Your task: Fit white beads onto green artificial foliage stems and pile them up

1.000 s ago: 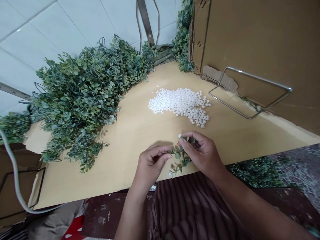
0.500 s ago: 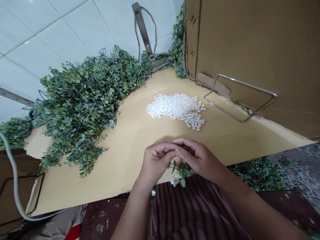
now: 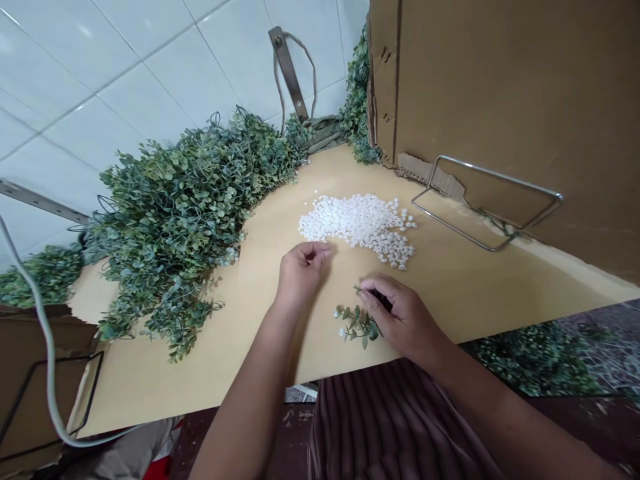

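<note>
My right hand [image 3: 403, 317] is closed on a small green artificial leaf sprig [image 3: 356, 323], which lies on the tan table [image 3: 260, 313] near its front edge. A few tiny white beads sit on the sprig's tips. My left hand [image 3: 300, 269] reaches forward, fingers curled together, at the near edge of a heap of small white beads [image 3: 357, 220]. Whether it holds a bead is hidden by the fingers.
A big pile of green leaf sprigs [image 3: 180, 213] covers the table's left and back. A cardboard box [image 3: 500, 100] stands at the right with a metal wire frame [image 3: 487, 207] against it. A white cable [image 3: 45, 347] hangs at the left edge.
My hands, joined on the sprig half a second ago, have parted. The left hand moved forward to the white beads; the right hand lowered the sprig onto the table.
</note>
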Demonstrator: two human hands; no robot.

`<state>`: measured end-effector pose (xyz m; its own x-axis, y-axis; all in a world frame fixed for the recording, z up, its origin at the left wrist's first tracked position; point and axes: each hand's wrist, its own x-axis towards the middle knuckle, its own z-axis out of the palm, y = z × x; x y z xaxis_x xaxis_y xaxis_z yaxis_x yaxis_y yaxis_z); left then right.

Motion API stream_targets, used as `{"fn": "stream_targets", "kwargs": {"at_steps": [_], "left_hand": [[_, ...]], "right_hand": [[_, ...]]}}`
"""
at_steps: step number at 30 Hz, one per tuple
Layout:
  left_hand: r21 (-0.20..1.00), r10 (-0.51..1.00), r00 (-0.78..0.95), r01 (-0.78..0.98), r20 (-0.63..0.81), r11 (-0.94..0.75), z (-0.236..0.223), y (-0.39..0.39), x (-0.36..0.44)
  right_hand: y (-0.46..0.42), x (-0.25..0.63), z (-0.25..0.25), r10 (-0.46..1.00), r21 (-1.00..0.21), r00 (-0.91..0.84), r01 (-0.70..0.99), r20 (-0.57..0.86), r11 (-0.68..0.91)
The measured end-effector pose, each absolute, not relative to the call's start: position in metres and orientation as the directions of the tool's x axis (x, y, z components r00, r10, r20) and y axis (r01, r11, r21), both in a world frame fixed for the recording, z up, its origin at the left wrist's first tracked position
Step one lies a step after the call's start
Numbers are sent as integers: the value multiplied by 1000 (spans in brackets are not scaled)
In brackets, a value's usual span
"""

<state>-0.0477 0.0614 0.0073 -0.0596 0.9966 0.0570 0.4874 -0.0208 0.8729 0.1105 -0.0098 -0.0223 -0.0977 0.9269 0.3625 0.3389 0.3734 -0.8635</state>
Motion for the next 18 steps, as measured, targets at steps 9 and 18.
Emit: {"fn": "stream_targets", "kwargs": {"at_steps": [9, 18], "left_hand": [[566, 985, -38, 822, 166, -64, -7, 102, -40], [983, 981, 62, 5, -183, 183, 10, 38, -27]], "right_hand": [[-11, 112, -22, 936, -885, -101, 304, 337, 351], [-13, 112, -19, 960, -934, -62, 221, 272, 279]]}}
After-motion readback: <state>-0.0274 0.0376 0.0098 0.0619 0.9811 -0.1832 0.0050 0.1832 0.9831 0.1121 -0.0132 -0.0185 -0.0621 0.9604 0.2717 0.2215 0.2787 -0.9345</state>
